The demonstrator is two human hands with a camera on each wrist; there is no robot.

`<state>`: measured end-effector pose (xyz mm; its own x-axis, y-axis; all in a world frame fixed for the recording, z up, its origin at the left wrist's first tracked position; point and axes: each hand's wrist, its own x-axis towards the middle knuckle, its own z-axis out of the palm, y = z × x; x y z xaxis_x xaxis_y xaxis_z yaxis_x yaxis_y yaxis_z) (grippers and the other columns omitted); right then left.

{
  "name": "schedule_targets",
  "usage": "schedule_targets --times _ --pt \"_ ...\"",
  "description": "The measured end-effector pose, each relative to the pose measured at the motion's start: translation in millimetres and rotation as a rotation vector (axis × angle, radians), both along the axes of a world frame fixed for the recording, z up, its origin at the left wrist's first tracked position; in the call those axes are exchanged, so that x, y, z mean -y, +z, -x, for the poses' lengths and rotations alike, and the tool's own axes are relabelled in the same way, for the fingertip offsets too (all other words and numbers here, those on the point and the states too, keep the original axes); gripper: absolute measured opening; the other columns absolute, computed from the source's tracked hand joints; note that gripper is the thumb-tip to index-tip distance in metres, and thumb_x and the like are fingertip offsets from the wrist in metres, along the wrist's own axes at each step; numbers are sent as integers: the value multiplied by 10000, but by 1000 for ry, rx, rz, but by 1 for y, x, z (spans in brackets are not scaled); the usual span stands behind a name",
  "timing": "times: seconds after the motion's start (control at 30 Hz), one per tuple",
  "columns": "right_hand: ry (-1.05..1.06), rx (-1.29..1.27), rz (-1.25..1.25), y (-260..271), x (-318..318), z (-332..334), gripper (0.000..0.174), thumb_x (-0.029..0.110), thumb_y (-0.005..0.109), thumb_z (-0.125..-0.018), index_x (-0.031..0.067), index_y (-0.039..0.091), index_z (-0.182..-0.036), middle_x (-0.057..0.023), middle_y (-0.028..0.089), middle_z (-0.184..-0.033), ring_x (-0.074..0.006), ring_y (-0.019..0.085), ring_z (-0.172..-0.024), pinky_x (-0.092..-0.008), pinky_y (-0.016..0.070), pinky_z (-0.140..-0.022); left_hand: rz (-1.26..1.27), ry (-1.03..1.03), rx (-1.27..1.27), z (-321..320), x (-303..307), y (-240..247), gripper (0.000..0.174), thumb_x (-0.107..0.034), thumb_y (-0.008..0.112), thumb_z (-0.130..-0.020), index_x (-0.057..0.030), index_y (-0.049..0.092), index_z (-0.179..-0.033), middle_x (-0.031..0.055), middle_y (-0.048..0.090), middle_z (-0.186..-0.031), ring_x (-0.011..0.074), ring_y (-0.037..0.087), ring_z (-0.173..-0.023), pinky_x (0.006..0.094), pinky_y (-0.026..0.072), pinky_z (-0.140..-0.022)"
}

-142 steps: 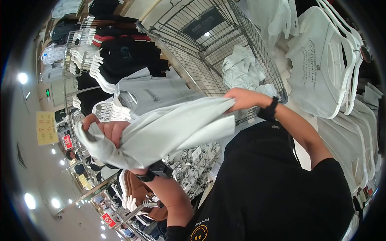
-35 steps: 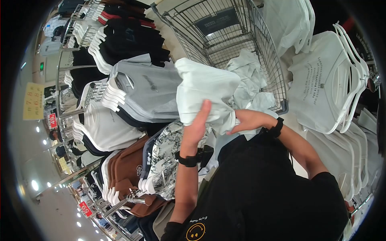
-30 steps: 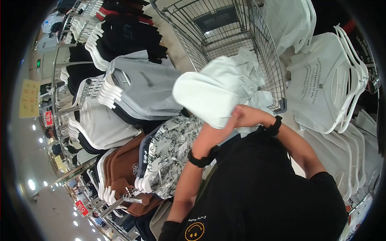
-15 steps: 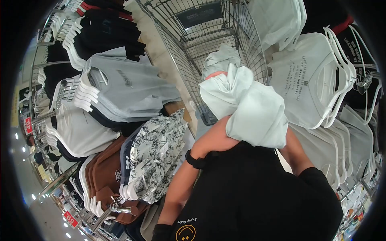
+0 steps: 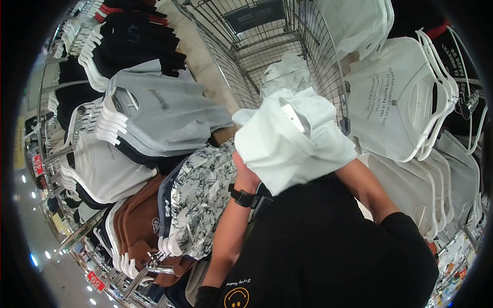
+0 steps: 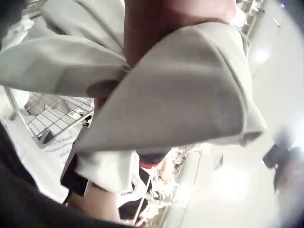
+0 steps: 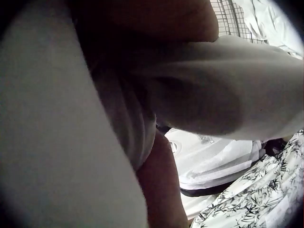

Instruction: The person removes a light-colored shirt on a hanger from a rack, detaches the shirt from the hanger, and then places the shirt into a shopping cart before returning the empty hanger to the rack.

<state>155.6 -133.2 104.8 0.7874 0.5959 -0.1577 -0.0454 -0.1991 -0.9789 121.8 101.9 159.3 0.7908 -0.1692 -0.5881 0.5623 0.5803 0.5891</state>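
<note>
A pale, crumpled garment (image 5: 287, 149) is held up in front of the torso, with a small white tag showing near its top. The left hand (image 5: 245, 172) grips it at its left lower side, and the cloth hides most of the fingers. In the left wrist view the left hand (image 6: 175, 19) is at the top, with the garment (image 6: 175, 95) folded over and around it. The cloth covers the right hand in the head view. Seen from the right wrist, the right hand (image 7: 152, 19) is dark at the top, where the garment (image 7: 209, 90) gathers in creases.
A wire shopping cart (image 5: 205, 51) stands ahead, with pale cloth (image 5: 287, 72) in it. Racks on the left carry grey shirts (image 5: 164, 113), brown shirts (image 5: 138, 220) and a leaf-patterned shirt (image 5: 200, 205). White printed shirts (image 5: 385, 97) hang on the right.
The garment has gone from stretched sideways to bunched between the hands in front of the torso. Lately it has turned and spread leftward, and the left hand has shifted left. The view has swung right.
</note>
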Motion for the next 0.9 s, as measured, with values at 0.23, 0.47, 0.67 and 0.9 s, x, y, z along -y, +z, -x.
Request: schedule_targets --times 0.23,0.47,0.67,0.9 --pt "-55 22 1 -4 -27 -33 500 233 686 -874 1 571 -1302 -161 637 -1293 -272 618 -1179 -376 483 -982 -21 86 -57 8 -20 -17 816 -655 306 -971 -43 377 -1505 159 497 -1471 341 547 -1290 469 459 -1088" --pt "-113 56 5 -9 3 -37 479 199 695 -862 0 584 -1284 -160 659 -1263 -269 637 -1155 -373 493 -964 -75 157 -63 -8 -36 -8 906 -749 258 -933 -70 346 -1527 160 459 -1501 351 534 -1303 482 461 -1086" --pt "-105 48 -41 28 20 -33 456 187 660 -884 -3 582 -1291 -156 686 -1198 -237 637 -1137 -334 465 -985 366 124 150 -31 -31 7 575 -288 396 -929 53 501 -1379 235 585 -1343 378 610 -1200 489 486 -1057" --pt "23 56 -323 34 -11 -25 444 130 718 -879 -24 602 -1279 -149 663 -1268 -220 605 -1163 -353 447 -1026 -14 -52 55 -24 10 0 504 -242 448 -954 62 525 -1349 193 615 -1318 308 631 -1180 411 497 -1038"
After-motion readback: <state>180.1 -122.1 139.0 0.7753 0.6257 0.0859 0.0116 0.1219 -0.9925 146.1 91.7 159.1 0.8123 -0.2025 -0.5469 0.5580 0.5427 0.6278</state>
